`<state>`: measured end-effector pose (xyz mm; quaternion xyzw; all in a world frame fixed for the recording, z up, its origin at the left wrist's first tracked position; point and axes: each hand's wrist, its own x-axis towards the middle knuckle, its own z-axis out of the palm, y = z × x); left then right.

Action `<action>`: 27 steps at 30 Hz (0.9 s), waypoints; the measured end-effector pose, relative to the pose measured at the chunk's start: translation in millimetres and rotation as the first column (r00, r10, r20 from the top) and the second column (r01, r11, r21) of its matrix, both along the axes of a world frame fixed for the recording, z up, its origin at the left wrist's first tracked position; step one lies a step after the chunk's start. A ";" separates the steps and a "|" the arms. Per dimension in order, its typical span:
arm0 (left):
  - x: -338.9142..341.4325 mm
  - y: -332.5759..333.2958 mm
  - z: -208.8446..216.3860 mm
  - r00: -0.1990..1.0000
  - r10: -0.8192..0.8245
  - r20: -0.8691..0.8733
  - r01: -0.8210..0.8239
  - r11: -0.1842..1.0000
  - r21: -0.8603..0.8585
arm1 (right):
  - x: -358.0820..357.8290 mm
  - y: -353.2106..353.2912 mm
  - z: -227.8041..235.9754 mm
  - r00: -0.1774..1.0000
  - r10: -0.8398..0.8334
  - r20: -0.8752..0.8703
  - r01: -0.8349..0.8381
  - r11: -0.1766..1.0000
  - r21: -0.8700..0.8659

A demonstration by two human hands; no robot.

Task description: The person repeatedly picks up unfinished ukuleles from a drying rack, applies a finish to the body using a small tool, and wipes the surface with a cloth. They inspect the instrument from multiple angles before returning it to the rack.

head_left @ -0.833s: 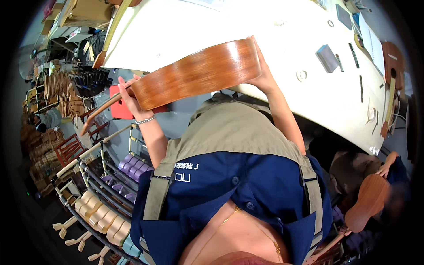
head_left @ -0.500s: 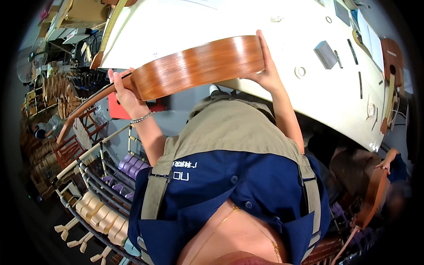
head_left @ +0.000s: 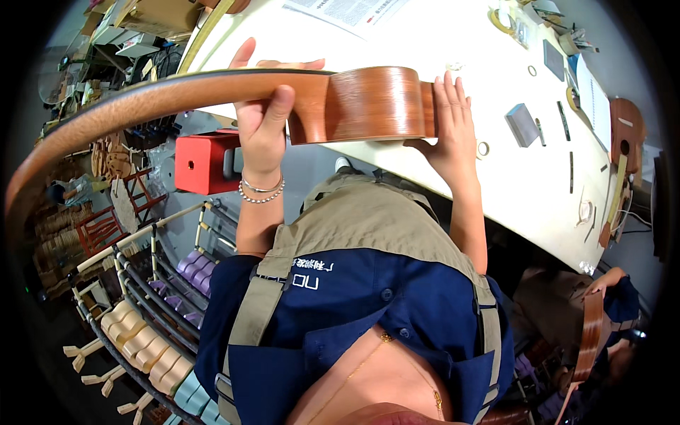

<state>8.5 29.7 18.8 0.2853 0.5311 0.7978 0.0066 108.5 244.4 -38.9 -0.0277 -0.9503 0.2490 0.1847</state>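
Now left hand (head_left: 263, 131) fingers wrapped round small guitar (head_left: 354, 105) neck, right hand (head_left: 448, 120) flat against body at 3 o'clock. Best hold steady, level above tabletop (head_left: 453, 35).

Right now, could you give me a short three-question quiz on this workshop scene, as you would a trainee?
1. True or false: the left hand wraps the neck of the wooden instrument.
2. Where is the right hand? A) flat against the end of the instrument's body B) on the red box C) hanging free
3. What colour is the worktable?

Key: 1 true; 2 A; 3 white
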 end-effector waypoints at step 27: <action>-26.9 -125.8 -105.5 0.588 0.355 0.727 -0.370 0.917 -0.148 | 19.1 -12.9 -73.6 0.969 0.152 0.193 0.137 0.319 -0.938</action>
